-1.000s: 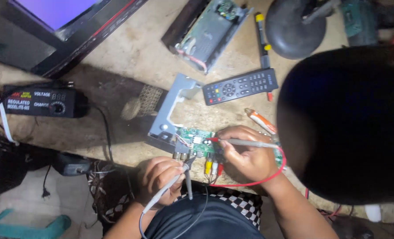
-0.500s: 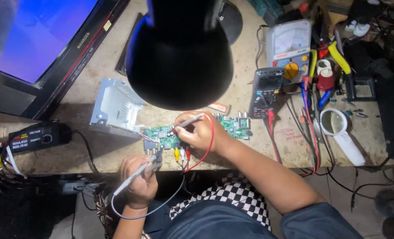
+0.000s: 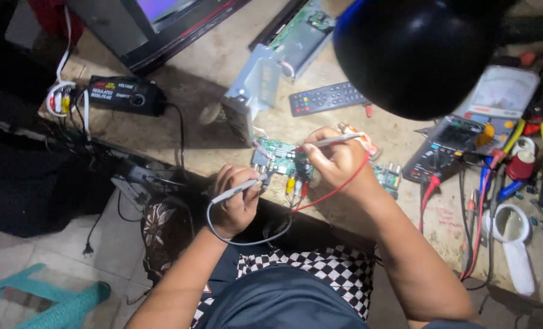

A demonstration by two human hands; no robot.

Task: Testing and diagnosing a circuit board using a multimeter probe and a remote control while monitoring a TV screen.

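Note:
A small green circuit board (image 3: 280, 157) with coloured connectors on its near edge lies at the front edge of the workbench (image 3: 210, 91). My left hand (image 3: 235, 198) grips a grey test probe (image 3: 238, 189) with a dark lead, its tip at the board's left near corner. My right hand (image 3: 334, 159) grips a second probe (image 3: 332, 141) with a red lead (image 3: 338, 186), its tip pointing down onto the middle of the board.
A black lamp shade (image 3: 414, 52) hangs over the bench. A digital multimeter (image 3: 445, 146), an analogue meter (image 3: 500, 91), a remote control (image 3: 326, 97), a metal casing (image 3: 253, 85), a black power supply (image 3: 125, 94), a magnifier (image 3: 515, 244) and a screen (image 3: 155, 15) lie around.
The view has swung: the bench and lamp shade have shifted across the picture. Both hands stay on the probes at the green board.

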